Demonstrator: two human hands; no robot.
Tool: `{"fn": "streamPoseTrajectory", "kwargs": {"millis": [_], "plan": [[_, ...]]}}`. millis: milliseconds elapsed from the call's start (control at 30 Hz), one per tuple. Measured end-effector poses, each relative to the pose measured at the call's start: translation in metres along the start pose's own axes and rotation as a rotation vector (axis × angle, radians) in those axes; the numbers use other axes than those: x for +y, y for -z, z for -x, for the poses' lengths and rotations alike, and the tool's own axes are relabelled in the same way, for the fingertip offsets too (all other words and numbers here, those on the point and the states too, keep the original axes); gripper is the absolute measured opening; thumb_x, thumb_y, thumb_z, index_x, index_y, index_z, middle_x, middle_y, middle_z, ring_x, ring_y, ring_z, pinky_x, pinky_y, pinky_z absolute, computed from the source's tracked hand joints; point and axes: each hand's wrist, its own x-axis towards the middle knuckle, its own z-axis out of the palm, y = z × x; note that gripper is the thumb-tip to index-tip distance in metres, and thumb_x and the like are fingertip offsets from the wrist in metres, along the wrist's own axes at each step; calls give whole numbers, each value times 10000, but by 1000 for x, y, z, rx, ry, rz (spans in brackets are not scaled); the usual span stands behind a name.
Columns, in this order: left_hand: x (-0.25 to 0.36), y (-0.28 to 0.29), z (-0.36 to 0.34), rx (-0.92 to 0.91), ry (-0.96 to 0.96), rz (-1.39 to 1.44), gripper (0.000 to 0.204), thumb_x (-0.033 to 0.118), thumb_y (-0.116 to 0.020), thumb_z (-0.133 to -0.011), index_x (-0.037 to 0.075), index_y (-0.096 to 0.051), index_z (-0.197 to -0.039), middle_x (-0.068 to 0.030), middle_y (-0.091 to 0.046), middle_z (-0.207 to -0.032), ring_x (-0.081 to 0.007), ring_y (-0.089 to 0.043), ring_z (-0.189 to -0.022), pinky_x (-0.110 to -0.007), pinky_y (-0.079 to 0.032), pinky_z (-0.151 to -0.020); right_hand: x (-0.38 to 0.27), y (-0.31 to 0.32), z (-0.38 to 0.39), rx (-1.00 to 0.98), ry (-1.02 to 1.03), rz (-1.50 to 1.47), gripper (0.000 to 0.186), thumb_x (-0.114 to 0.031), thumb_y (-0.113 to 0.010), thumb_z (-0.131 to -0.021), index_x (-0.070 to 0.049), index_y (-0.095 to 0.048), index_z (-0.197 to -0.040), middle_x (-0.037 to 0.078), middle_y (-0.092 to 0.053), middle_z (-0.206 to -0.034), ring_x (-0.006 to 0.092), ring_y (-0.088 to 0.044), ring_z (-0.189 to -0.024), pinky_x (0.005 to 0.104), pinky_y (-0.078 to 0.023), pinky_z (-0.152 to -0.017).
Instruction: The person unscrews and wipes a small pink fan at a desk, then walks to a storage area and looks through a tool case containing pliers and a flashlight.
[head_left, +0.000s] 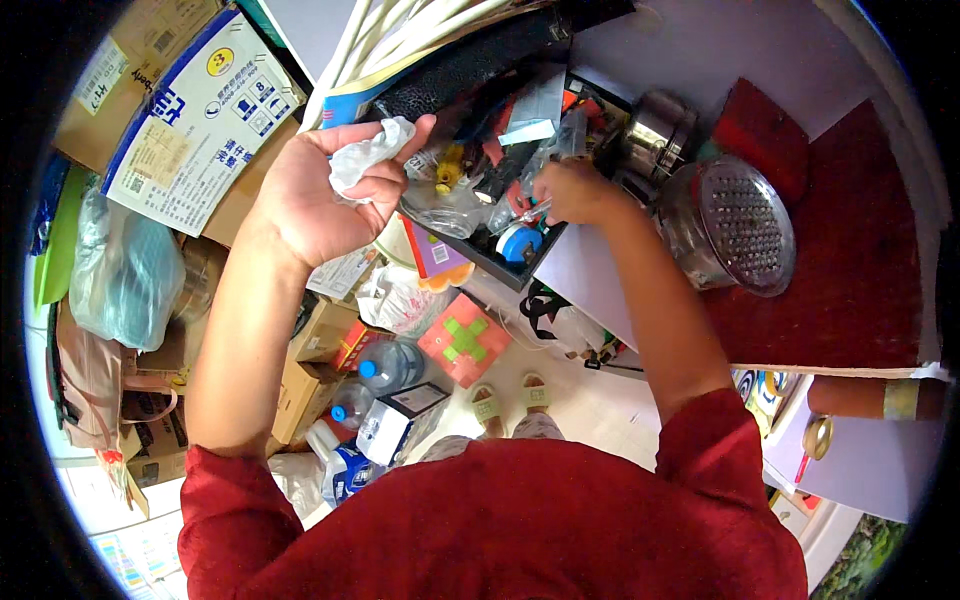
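Observation:
On the left, my left hand [325,195] is raised palm up, its fingers curled around a crumpled white tissue [372,158]. My right hand [578,192] reaches into a dark open box [490,262] packed with small items. Its fingers are closed at the box's right side, and what they pinch is hard to make out. Near these fingers lie clear plastic packaging [450,212] and a blue and white round roll [519,243]. A small yellow item [449,170] and a clear plastic case [538,105] are also in the box.
To the right, a steel grater-topped pot [745,225] and a shiny steel pot [660,135] stand on the surface. Cardboard boxes [205,120] and a plastic bag [125,270] crowd the left. Water bottles [390,365] and a pink box [464,340] are below, near my feet.

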Motion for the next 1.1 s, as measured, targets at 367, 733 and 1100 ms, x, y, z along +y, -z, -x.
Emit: {"fn": "streamPoseTrajectory", "kwargs": {"millis": [367,733,1100], "plan": [[1,0,-2,8,66,35,375,125,-462,-803,-44,-463,-1138,-54,-531,-825,-96,-382,-512,-196,-305,-422,28,42,-52,386,105,-239,174,-78,-696,-627,-60,-638,-790,121,-611,-884,260,-583,-847,368,-467,-731],[7,12,-5,-91,129,-6,354,115,-459,-824,-52,-460,-1137,-55,-519,-801,-91,-343,-514,-193,-300,-432,-9,-6,14,437,-423,-247,96,-172,-642,-628,-129,-678,-706,133,-585,-849,321,-572,-807,380,-471,-739],[-40,14,-42,-78,-176,-20,247,56,-487,-705,12,-567,-935,-72,-599,-802,-168,-482,-612,-283,-404,-530,-19,-53,-6,858,-518,209,308,-185,-710,-550,-41,-652,-816,124,-517,-1018,300,-460,-1008,425,-388,-851]]}}
